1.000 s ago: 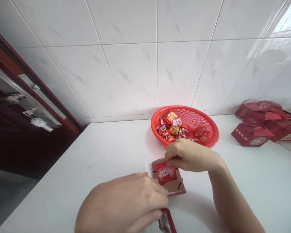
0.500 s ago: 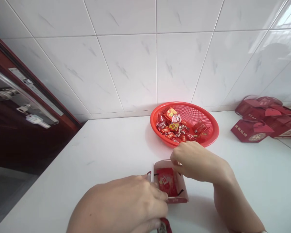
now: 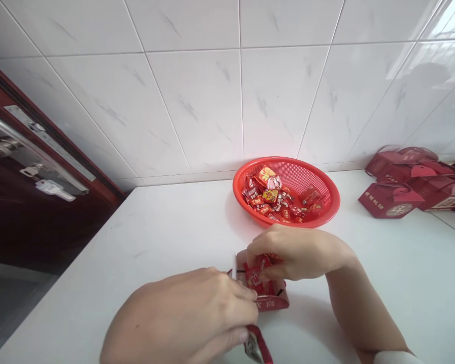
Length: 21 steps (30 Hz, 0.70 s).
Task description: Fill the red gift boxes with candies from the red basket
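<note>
A small open red paper box (image 3: 272, 304) with a pale inside and dark cord lies on the table in front of me. Red candy packets (image 3: 255, 278) are inside it. My right hand (image 3: 284, 253) reaches into the box from the right, thumb and fingers closed around a red packet there; the fingers partly hide it. On the left, my left hand (image 3: 208, 318) rests its fingertips against the box's near left edge. Between its thumb and fingers, below the box, it holds a small dark red and silvery packet (image 3: 257, 345).
Behind the box stands a red plastic basket (image 3: 329, 187) holding several wrapped candies (image 3: 271, 196). Several folded red gift boxes (image 3: 390, 199) are grouped at the right against the tiled wall (image 3: 197, 101). Past the white table's (image 3: 136, 232) left edge is a dark door (image 3: 23, 212) with keys (image 3: 53, 188).
My right hand has moved left and down, deeper into the box, and its fingers are now on a red packet inside. The left hand has barely shifted, still holding its packet.
</note>
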Available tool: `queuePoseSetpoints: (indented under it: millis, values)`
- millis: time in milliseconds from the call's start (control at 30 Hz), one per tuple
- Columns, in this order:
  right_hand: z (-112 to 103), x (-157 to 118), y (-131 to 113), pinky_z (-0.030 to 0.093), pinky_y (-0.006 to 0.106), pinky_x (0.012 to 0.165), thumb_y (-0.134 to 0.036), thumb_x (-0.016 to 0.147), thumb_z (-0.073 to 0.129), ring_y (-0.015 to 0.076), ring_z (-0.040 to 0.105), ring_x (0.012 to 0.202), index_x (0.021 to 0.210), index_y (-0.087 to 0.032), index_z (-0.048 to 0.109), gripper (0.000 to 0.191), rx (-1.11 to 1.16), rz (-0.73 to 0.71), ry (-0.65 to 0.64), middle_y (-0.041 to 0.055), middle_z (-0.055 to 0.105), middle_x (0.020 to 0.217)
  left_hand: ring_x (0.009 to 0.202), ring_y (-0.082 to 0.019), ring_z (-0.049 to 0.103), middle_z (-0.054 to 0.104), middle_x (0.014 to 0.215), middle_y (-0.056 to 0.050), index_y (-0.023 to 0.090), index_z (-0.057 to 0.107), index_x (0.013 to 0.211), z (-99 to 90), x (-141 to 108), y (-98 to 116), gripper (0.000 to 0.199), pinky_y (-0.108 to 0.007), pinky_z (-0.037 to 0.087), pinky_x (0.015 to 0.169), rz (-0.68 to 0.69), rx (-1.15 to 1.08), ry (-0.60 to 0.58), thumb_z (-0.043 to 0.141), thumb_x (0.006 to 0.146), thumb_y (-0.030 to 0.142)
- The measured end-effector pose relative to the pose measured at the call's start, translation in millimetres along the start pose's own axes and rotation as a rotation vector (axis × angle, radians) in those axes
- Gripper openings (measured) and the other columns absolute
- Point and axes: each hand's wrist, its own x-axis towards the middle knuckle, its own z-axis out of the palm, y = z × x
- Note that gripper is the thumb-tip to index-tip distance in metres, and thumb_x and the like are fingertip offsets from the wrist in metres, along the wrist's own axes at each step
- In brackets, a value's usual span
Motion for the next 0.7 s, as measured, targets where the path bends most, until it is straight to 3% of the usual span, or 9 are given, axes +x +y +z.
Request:
queuePoseSetpoints:
  millis: [67, 167, 333, 433, 567, 700]
  values:
    - [-0.1, 1.4, -0.6, 0.038, 0.021, 0.055, -0.011, 0.085, 0.067, 0.0106, 0.056, 0.064, 0.101, -0.015, 0.074, 0.018, -0.037, 0.031, -0.035, 0.0005, 0.069, 0.079, 0.096, -0.023, 0.073, 0.078, 0.1, -0.003, 0.024, 0.071, 0.092, 0.4, -0.3, -0.5, 0.024, -0.03, 0.055, 0.089, 0.009, -0.015, -0.003, 0.049, 0.098, 0.017]
    - [-1.4, 0.4, -0.8, 0.04, 0.021, 0.056, -0.018, 0.089, 0.067, 0.0111, 0.058, 0.067, 0.103, -0.014, 0.073, 0.016, -0.022, 0.046, 0.026, 0.0028, 0.07, 0.086, 0.095, -0.023, 0.073, 0.077, 0.101, -0.002, 0.023, 0.07, 0.091, 0.6, 0.1, -1.6, 0.023, -0.029, 0.054, 0.088, 0.016, -0.047, 0.0, 0.049, 0.098, 0.017]
    - [-1.6, -3.2, 0.9, 0.047, 0.022, 0.068, -0.005, 0.094, 0.05, 0.013, 0.063, 0.08, 0.11, -0.011, 0.07, 0.027, 0.054, -0.036, 0.164, 0.0069, 0.072, 0.099, 0.092, -0.022, 0.073, 0.077, 0.099, -0.002, 0.023, 0.07, 0.092, -0.9, 1.7, -1.2, 0.024, -0.028, 0.054, 0.083, 0.018, -0.062, 0.002, 0.048, 0.098, 0.016]
    - [0.8, -2.6, 0.7, 0.046, 0.023, 0.067, 0.004, 0.09, 0.043, 0.0141, 0.063, 0.083, 0.112, -0.01, 0.07, 0.038, 0.035, -0.077, 0.08, 0.0079, 0.072, 0.102, 0.092, -0.021, 0.073, 0.077, 0.098, -0.001, 0.024, 0.07, 0.09, -2.2, 1.0, 0.8, 0.024, -0.028, 0.053, 0.085, 0.014, -0.066, 0.011, 0.049, 0.098, 0.016]
    - [3.1, -1.4, -1.3, 0.044, 0.023, 0.063, 0.002, 0.092, 0.044, 0.0138, 0.06, 0.076, 0.112, -0.012, 0.069, 0.035, -0.067, -0.099, -0.053, 0.0053, 0.072, 0.091, 0.092, -0.021, 0.073, 0.077, 0.096, -0.001, 0.024, 0.069, 0.086, -3.1, -0.6, 2.1, 0.026, -0.027, 0.052, 0.085, 0.005, -0.088, 0.009, 0.048, 0.098, 0.016]
    - [1.8, -2.8, -1.4, 0.045, 0.023, 0.065, -0.003, 0.097, 0.042, 0.0138, 0.062, 0.076, 0.115, -0.013, 0.068, 0.033, -0.08, -0.132, -0.032, 0.006, 0.072, 0.092, 0.087, -0.021, 0.073, 0.076, 0.09, 0.0, 0.025, 0.071, 0.089, -3.2, 0.6, 0.1, 0.023, -0.027, 0.053, 0.083, -0.025, -0.047, 0.023, 0.051, 0.098, 0.019]
